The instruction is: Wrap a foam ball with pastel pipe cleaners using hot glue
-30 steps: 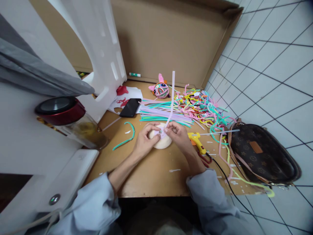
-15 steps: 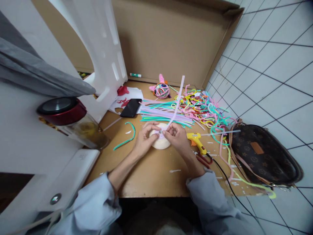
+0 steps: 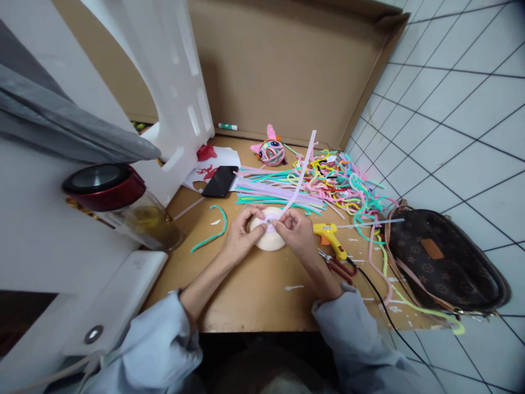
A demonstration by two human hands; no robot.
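A round cream disc [image 3: 269, 243] lies on the table under both of my hands, with a lilac ring around its small centre hole. My left hand [image 3: 243, 230] curls around the disc's left side, thumb and fingertips close to the centre. Between the thumb and fingers of my right hand [image 3: 296, 230] is the lower end of a lilac pipe cleaner [image 3: 302, 178], which bends near the hand and slants up to the right. The fingers partly hide where it meets the disc. Right of my right hand lie a yellow hot glue gun [image 3: 334, 241] and red-handled scissors [image 3: 340, 270].
Behind the disc lie straight pipe cleaners [image 3: 274, 191] and a tangled colourful heap [image 3: 344, 178]. A phone [image 3: 220, 181], a pink-eared ball figure [image 3: 271, 152] and a bent green pipe cleaner [image 3: 223, 219] are nearby. A glass bottle [image 3: 151, 224] stands left, a brown bag [image 3: 447, 257] right.
The free end of the lilac pipe cleaner has swung slightly to the right. My right hand has shifted very little, and my left hand keeps its place on the disc.
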